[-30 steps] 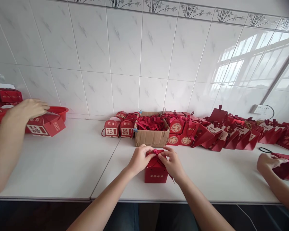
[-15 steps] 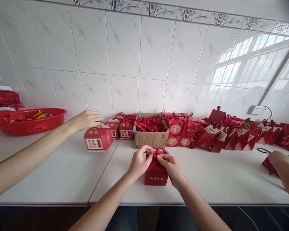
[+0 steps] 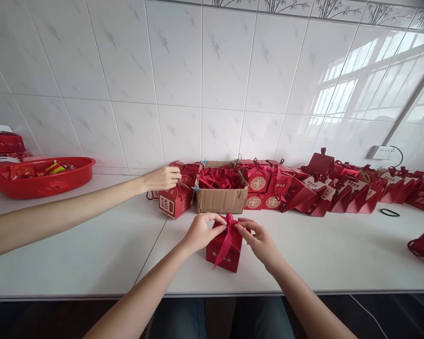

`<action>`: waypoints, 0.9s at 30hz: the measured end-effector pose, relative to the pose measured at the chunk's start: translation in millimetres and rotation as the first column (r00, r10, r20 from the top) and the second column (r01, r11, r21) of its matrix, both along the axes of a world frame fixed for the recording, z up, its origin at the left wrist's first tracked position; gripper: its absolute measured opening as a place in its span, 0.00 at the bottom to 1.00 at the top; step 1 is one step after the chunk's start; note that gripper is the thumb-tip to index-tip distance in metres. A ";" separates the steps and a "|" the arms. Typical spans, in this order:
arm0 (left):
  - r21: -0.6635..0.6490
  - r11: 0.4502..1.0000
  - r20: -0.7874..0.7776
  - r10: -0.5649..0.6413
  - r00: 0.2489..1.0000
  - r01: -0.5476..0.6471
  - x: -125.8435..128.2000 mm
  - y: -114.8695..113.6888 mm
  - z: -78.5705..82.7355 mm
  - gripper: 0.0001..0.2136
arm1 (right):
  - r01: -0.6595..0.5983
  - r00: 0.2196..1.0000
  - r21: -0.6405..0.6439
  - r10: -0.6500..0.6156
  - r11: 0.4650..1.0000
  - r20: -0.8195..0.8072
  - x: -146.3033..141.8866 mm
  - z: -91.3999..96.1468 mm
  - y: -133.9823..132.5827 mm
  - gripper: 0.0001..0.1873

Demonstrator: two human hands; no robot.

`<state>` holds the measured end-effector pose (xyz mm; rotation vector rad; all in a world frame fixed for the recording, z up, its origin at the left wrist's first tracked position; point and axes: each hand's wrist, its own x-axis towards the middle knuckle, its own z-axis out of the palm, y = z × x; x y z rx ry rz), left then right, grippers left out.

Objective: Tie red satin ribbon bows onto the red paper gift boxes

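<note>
Head view: the red box [image 3: 223, 250] stands on the white table [image 3: 92, 254] near its front edge, before a cardboard box [image 3: 222, 201]. The left hand [image 3: 199, 231] pinches the ribbon [image 3: 228, 225] on its top. The right hand [image 3: 260, 241], fingers half curled, seems to pinch it also.

White glossy wall tiles [image 3: 183, 70], faint grey marbling, thin grout lines, fill upper view. Narrow border strip [image 3: 304, 7] with dark bamboo drawing runs along top. Bright window reflection [image 3: 367, 80], barred panes, shines on tiles at right; daylight soft, even. White wall socket [image 3: 379, 152] low on right, black cable [image 3: 402, 154] looping from it. White desk [image 3: 92, 245] runs along wall, full width, two tops meeting at seam [image 3: 151, 249] left of centre. Dark floor [image 3: 38, 320] below front edge.
</note>
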<state>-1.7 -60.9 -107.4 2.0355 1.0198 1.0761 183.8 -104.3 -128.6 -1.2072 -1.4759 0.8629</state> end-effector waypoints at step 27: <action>0.016 0.980 -0.360 -0.177 0.916 0.196 -7.3 0.8 45.4 0.06 | -0.423 0.844 0.297 0.253 0.856 0.473 15.7 37.1 30.0 0.14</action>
